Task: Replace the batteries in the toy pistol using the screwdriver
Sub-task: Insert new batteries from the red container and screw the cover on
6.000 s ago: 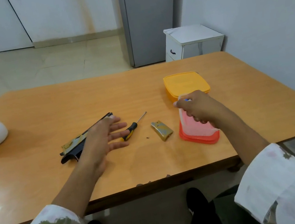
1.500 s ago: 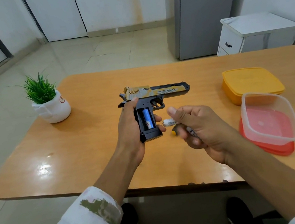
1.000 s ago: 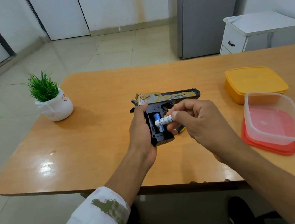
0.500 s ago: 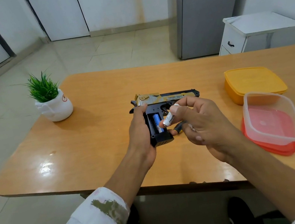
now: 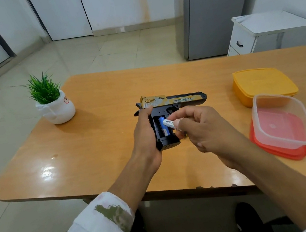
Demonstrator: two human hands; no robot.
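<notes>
Left hand (image 5: 145,135) grips the toy pistol (image 5: 169,110) by its black handle, held just above the desk (image 5: 100,145). Gold-and-black slide up top, battery slot open with a blue battery (image 5: 164,129) inside. Right hand (image 5: 201,127) pinches a white battery (image 5: 169,123) at the slot's edge.

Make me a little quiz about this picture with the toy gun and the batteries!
1. True or false: the left hand holds the toy pistol by its grip.
2. What does the right hand pinch? A) a white battery B) a spoon C) a red ball
3. Fill in: the battery already sitting in the pistol's open compartment is coloured ____.

Key: 1 true; 2 A; 3 blue.
</notes>
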